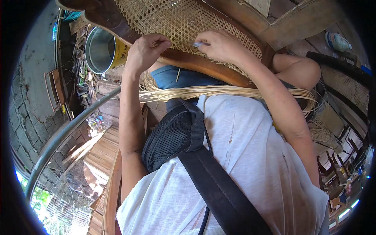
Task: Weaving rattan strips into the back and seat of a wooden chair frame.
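Observation:
A curved brown wooden chair frame [184, 59] with woven cane mesh [168, 17] lies across my lap. Over its near left edge, my left hand [147, 51] has thumb and fingers pinched; anything between them is too fine to make out. My right hand [221, 46] is above the mesh to the right, its fingers closed on a small shiny piece [197, 44] that looks like metal. A bundle of pale cane strands [219, 91] lies over my lap, in front of the blue shorts [172, 77].
At the left stands a yellow bucket [119, 53] with a grey inside. A bent metal pipe [58, 139] curves past wooden boards [103, 150]. To the right are a dark-framed cane chair [346, 82] and more loose strands [319, 131]. A white container [337, 42] lies at the far right.

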Demonstrator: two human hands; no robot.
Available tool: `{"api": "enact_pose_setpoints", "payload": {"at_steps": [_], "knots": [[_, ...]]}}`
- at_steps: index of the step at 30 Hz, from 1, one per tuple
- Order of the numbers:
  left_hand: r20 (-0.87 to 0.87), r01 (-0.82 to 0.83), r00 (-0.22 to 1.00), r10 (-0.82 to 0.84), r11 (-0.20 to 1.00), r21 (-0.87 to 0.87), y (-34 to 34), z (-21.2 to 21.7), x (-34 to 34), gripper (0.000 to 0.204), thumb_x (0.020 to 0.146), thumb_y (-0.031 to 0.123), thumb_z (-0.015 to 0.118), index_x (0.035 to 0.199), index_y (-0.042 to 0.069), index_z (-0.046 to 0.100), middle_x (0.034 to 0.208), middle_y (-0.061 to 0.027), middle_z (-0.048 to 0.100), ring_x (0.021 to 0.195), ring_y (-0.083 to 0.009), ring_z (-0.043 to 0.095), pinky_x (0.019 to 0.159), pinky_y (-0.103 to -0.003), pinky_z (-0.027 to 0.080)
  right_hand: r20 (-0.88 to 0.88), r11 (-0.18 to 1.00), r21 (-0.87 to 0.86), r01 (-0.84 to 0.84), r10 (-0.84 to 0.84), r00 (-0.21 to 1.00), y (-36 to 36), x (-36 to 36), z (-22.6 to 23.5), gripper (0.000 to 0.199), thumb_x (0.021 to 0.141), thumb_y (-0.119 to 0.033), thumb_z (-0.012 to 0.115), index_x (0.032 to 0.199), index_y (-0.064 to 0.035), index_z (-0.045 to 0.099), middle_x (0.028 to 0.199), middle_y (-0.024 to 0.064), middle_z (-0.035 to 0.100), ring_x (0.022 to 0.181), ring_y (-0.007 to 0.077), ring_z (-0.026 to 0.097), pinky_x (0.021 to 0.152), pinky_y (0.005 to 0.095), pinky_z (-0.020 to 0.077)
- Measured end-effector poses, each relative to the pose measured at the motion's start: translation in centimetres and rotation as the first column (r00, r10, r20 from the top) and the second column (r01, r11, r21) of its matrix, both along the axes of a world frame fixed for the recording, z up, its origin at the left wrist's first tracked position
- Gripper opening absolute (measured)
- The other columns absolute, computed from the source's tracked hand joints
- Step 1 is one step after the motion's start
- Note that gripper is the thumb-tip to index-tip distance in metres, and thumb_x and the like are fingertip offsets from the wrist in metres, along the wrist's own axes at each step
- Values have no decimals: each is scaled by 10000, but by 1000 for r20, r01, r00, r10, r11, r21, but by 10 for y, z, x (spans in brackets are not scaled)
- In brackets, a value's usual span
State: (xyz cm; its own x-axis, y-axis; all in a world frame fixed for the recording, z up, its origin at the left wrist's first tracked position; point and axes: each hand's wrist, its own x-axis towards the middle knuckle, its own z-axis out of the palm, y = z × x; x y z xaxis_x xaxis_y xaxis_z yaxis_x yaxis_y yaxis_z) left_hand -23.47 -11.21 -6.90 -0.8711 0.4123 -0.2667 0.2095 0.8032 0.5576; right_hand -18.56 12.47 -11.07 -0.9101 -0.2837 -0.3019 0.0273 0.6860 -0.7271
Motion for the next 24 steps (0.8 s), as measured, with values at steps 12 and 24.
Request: {"api": "enact_pose_setpoints", "payload": {"at_steps": [12,24], "knots": [[183,-38,983,25,997,65,-10,-24,-9,190,839,170,679,972,41,718,785,-79,702,675,-133,641,650,-275,501,65,909,285,-305,299,952,-27,-30,14,203,847,-207,581,947,-88,712,1008,160,682,958,336,651,825,449,514],[429,-227,896,116,949,217,-8,-21,-18,204,870,195,675,943,8,714,771,-15,672,672,-64,576,620,-222,458,79,857,365,-365,362,929,-33,-45,16,206,828,-166,579,964,-101,719,1010,159,682,1004,316,643,844,432,513]]}}
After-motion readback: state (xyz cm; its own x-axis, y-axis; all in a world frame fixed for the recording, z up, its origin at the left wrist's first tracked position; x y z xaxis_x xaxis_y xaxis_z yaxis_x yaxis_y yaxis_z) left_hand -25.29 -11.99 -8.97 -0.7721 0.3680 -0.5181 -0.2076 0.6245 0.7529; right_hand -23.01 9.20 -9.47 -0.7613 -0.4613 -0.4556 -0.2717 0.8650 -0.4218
